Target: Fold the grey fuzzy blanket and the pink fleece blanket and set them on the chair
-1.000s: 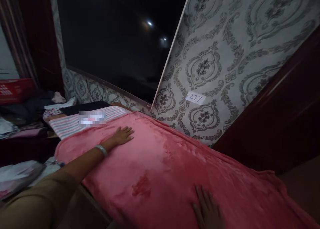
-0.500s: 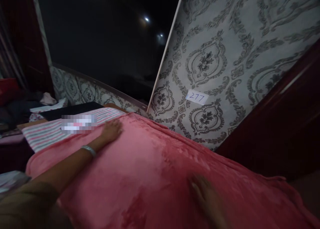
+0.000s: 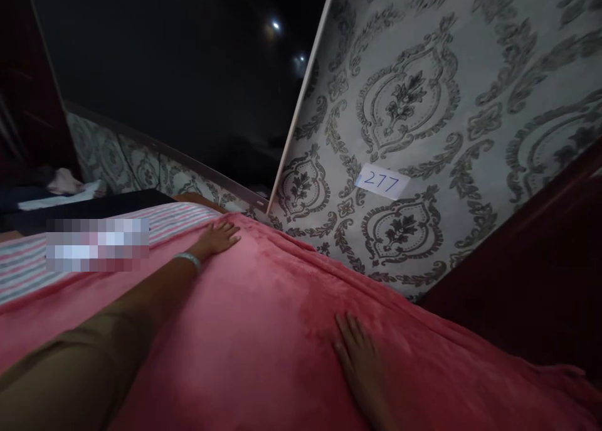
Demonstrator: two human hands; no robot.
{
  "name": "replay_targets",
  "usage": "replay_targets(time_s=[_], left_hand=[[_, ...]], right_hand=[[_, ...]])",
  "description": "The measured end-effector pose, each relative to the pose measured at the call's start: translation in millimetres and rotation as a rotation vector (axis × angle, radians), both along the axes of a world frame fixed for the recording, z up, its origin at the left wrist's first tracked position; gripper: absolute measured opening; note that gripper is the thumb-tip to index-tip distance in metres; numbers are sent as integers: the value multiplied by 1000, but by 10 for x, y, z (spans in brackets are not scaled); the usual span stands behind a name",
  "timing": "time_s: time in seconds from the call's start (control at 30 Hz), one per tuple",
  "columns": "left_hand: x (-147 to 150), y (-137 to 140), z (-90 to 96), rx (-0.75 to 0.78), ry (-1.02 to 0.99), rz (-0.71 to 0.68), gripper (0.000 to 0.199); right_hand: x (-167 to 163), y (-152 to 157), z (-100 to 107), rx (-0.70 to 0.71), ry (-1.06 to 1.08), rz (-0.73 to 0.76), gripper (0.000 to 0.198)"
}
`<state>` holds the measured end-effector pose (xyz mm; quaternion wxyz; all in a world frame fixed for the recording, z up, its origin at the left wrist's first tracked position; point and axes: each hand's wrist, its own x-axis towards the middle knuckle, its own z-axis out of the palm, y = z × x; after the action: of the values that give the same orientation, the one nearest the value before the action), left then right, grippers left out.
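A pink plush blanket [image 3: 244,330] is spread over the surface in front of me, its nap darker toward the right. My left hand [image 3: 220,237] lies flat on its far part with fingers apart, a light band [image 3: 190,260] around the wrist. On the darker right part rests my right hand [image 3: 358,349], palm down, fingers stretched forward and a little spread. Neither hand holds anything. A striped cloth [image 3: 175,215] in white, pink and grey shows along the blanket's left edge.
Behind the blanket stands a patterned wall with a paper label [image 3: 383,181] reading 277. A large dark screen [image 3: 179,73] hangs at upper left. A dark red panel [image 3: 527,280] rises at right. Clothes [image 3: 61,181] lie at far left, and a blurred-out patch covers part of the striped cloth.
My right hand has moved forward and left over the blanket, its fingers now clearer. The left hand shifted slightly right, with its fingers more spread. The view has come closer.
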<state>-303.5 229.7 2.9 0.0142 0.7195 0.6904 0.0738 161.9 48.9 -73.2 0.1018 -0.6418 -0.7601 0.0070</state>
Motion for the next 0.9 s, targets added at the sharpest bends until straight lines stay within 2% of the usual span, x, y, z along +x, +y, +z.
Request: replay_targets(time_s=[0.13, 0.33, 0.47, 0.53, 0.6, 0.67, 0.8, 0.83, 0.9], left_hand=[[-173, 194, 69, -11, -13, 75, 60], [-199, 279, 126, -1, -40, 299, 69], [-154, 223, 212, 12, -36, 313, 70], [-45, 149, 273, 74, -6, 306, 71], [170, 33, 309, 159, 34, 201, 69], [474, -114, 286, 198, 59, -3, 63], [1028, -352, 92, 48, 57, -477, 60], [1090, -368, 47, 9, 47, -539, 62], [1096, -327, -2, -29, 24, -494, 62]], right_hand=[[-25, -8, 71, -42, 8, -30, 60], [-87, -51, 190, -69, 14, -52, 58], [-142, -58, 259, -77, 36, -63, 56], [-162, -58, 288, -75, 50, -57, 55], [-174, -59, 312, -76, 59, -55, 56], [-179, -60, 329, -82, 58, -59, 56], [-178, -66, 338, -93, 46, -63, 56], [-175, -67, 337, -90, 45, -63, 55], [-169, -68, 338, -83, 46, -57, 55]])
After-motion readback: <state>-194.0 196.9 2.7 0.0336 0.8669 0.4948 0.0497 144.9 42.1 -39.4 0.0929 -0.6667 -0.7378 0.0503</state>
